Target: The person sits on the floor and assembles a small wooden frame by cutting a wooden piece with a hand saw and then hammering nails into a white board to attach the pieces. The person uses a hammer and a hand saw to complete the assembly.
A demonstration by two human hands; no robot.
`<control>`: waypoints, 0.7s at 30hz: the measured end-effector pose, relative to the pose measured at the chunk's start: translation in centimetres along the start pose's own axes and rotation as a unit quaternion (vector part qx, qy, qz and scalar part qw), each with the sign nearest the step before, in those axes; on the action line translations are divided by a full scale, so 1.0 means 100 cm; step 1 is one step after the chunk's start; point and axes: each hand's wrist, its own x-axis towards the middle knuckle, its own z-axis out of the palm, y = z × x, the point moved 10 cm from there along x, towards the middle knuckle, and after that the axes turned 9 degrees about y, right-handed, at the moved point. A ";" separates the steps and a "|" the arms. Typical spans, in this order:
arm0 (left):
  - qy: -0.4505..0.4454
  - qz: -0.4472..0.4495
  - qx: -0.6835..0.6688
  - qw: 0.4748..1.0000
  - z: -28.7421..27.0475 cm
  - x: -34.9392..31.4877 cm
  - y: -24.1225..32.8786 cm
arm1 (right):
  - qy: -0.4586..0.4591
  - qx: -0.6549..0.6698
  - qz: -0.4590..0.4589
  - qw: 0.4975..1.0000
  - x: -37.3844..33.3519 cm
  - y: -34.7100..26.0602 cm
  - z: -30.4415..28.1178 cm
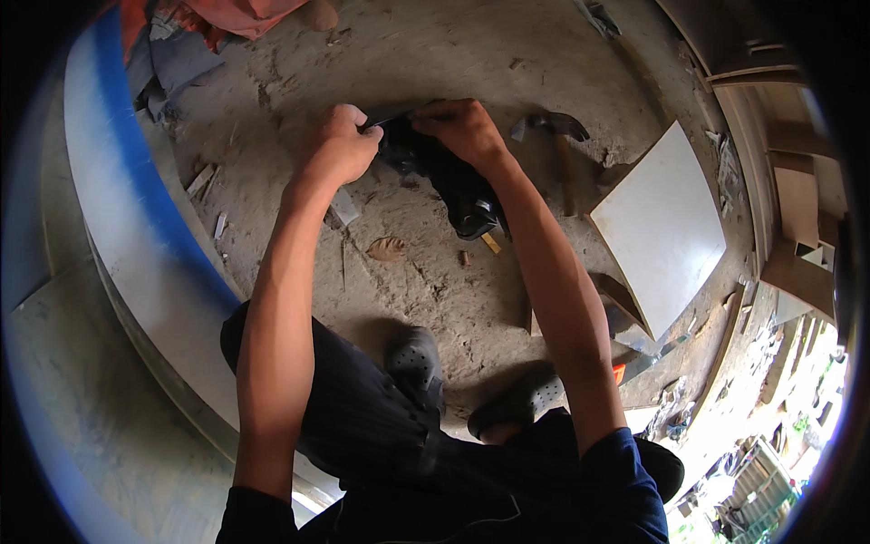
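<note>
Out in front of me, above the dirt floor, a limp black bag (450, 186) with shiny creases hangs from both hands. My left hand (343, 145) pinches one end of its upper edge between thumb and fingers. The other end is gripped by my right hand (458, 131), whose forearm partly covers the bag. Between the two hands the edge is drawn out in a dark strip. Whatever the bag contains is hidden. To the right of my right hand lies a claw hammer (568, 172) with a wooden handle.
A white panel (666, 227) leans at the right, near wooden shelving (797, 199). Along the left runs a long blue-and-white board (118, 190). A dry leaf (387, 248) and wood scraps (201, 181) litter the floor. Red sheeting (240, 16) lies at the far left.
</note>
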 end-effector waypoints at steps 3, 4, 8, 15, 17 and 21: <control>-0.018 -0.010 0.010 1.000 0.001 0.000 0.003 | -0.038 0.147 0.121 0.981 -0.012 0.008 0.000; -0.032 -0.019 0.019 0.999 0.001 0.001 0.004 | -0.049 0.201 0.131 0.970 -0.017 0.006 -0.003; 0.034 0.004 0.007 0.999 -0.012 -0.004 0.015 | -0.092 0.371 0.145 0.912 -0.036 -0.010 -0.011; 0.120 0.084 0.037 0.988 -0.020 0.010 0.064 | -0.107 0.510 0.098 0.848 -0.069 -0.028 -0.057; 0.095 0.106 -0.036 0.989 -0.009 0.012 0.081 | -0.078 0.515 0.092 0.849 -0.077 -0.026 -0.071; 0.058 0.149 -0.135 0.978 0.013 0.011 0.109 | -0.017 0.515 0.087 0.853 -0.094 -0.015 -0.093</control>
